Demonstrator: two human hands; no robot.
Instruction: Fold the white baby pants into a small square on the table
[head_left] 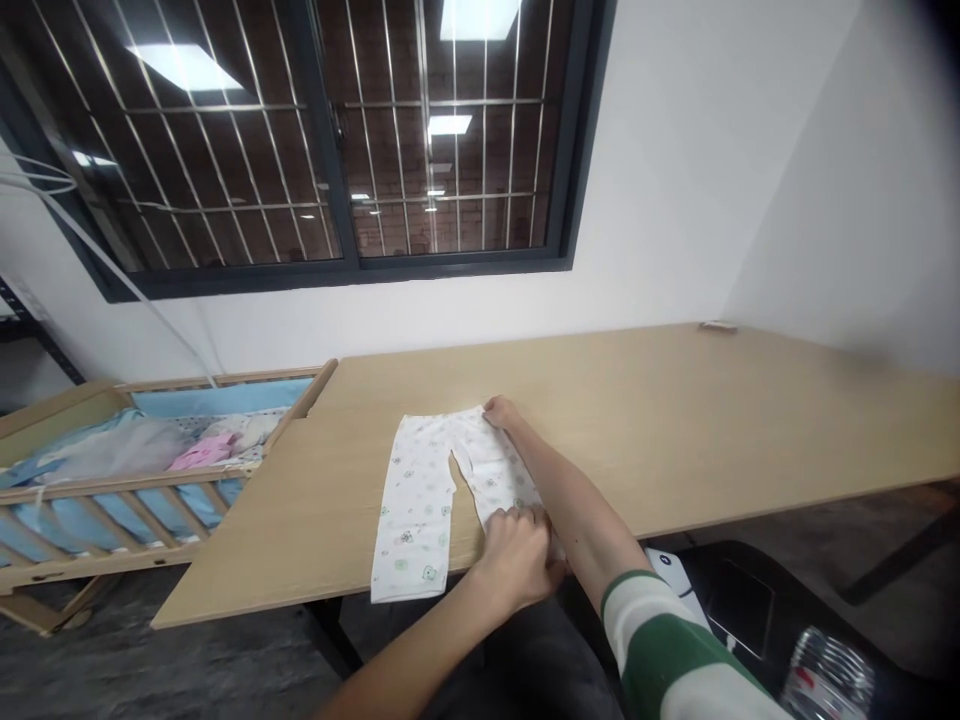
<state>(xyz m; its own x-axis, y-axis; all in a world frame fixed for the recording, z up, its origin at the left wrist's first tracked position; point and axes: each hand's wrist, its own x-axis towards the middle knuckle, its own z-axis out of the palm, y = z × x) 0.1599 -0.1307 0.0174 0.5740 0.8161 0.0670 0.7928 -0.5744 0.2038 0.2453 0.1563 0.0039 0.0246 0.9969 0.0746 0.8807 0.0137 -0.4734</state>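
Observation:
A pair of small white baby pants (412,510) with a pale green print lies spread on the wooden table, waistband away from me. One leg hangs slightly past the front edge. My right hand (501,411) reaches across and pinches the right corner of the waistband. Closer to me, my left hand (519,552) is closed on the lower part of the right leg, its fingers curled over the cloth. That leg's hem is mostly hidden behind my left hand and right forearm.
The light wooden table (645,430) runs along the wall below a barred window (450,150). At left stands a wooden crib (97,490) with blue lining and cloths. A black chair (787,580) at lower right carries a phone (739,605) and a clear plastic package (829,675).

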